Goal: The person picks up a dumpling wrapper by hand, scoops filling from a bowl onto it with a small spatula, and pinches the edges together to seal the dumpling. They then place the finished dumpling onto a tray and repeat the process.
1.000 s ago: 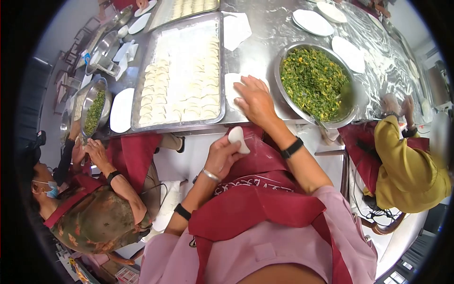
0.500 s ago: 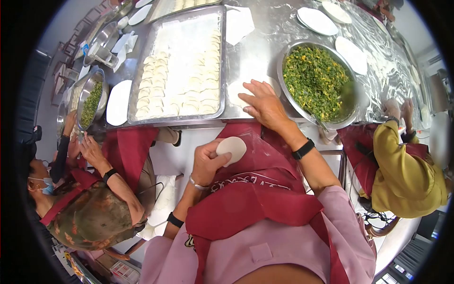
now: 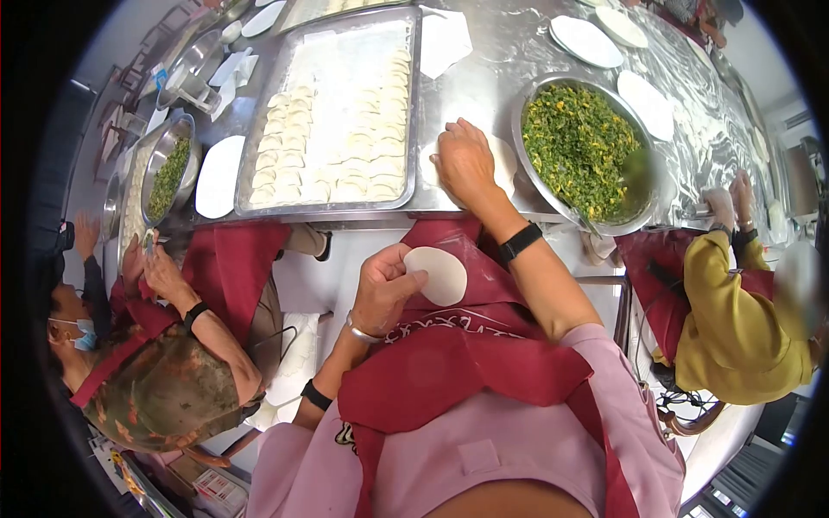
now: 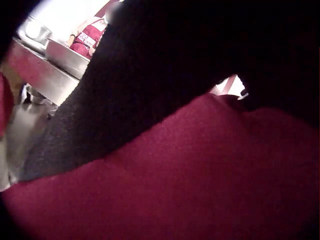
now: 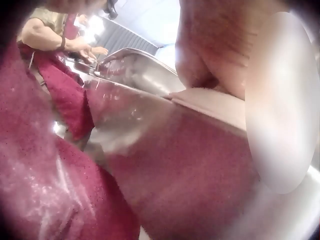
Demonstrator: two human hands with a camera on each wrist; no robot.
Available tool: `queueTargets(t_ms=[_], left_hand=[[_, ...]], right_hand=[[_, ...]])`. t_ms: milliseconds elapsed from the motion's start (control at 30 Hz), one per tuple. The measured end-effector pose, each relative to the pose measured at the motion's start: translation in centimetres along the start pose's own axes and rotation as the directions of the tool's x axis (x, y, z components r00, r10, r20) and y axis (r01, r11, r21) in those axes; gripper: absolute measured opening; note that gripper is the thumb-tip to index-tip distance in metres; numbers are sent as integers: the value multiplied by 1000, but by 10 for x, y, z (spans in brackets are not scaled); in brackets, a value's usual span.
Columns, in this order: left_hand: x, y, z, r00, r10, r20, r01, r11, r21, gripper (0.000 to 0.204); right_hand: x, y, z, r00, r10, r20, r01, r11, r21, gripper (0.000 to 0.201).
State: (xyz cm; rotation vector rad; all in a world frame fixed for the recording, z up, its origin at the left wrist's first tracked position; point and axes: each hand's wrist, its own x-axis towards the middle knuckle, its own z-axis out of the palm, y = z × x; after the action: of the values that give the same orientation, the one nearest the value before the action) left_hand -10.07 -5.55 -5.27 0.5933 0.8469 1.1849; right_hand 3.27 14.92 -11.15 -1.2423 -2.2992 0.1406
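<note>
My left hand (image 3: 384,289) pinches a round dumpling wrapper (image 3: 442,276) by its edge, thumb on top, held over the red apron (image 3: 509,302). Dark sleeve-like cloth and the apron fill the left wrist view, so that hand's fingers are hidden there. On the steel table, my right hand (image 3: 466,164) rests on pale dough wrappers (image 3: 503,164), its fingers drawn together and their tips hidden. Under this hand (image 5: 215,45), the right wrist view shows the dough (image 5: 215,102) near the table edge. A tray (image 3: 332,129) with rows of folded dumplings stands to the left.
A steel bowl (image 3: 521,177) of chopped green and yellow filling stands to the right. Behind it, white plates (image 3: 587,41) lie on the floury table. Another bowl (image 3: 192,173) and an oval plate (image 3: 220,177) are at left. People work on both sides.
The wrapper in my left hand has turned from edge-on to face-up. My right hand's fingers, spread earlier, have drawn together over the dough on the table.
</note>
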Motion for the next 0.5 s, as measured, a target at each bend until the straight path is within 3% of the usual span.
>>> queueTargets(t_ms=[100,200,300,400,500], left_hand=[[-4,0,1,1000,-17,1,17,997,71,16],[-5,-2,2,998,-45,-51,51,992,117,20],[-7,-6,2,995,-17,-101,31,989,143,26],[-7,-11,-5,989,-105,-107,114,990,83,25],[-7,-18,-8,987,-145,-70,146,989,3,25]], right_hand=[[10,1,5,1000,-23,-13,23,999,-26,18],[21,5,-8,984,3,178,-25,993,118,14],[12,3,-13,998,-53,-42,63,949,310,16],[1,-20,-47,993,114,-24,-101,949,299,19],[-9,-16,-43,964,204,-172,-115,900,420,24]])
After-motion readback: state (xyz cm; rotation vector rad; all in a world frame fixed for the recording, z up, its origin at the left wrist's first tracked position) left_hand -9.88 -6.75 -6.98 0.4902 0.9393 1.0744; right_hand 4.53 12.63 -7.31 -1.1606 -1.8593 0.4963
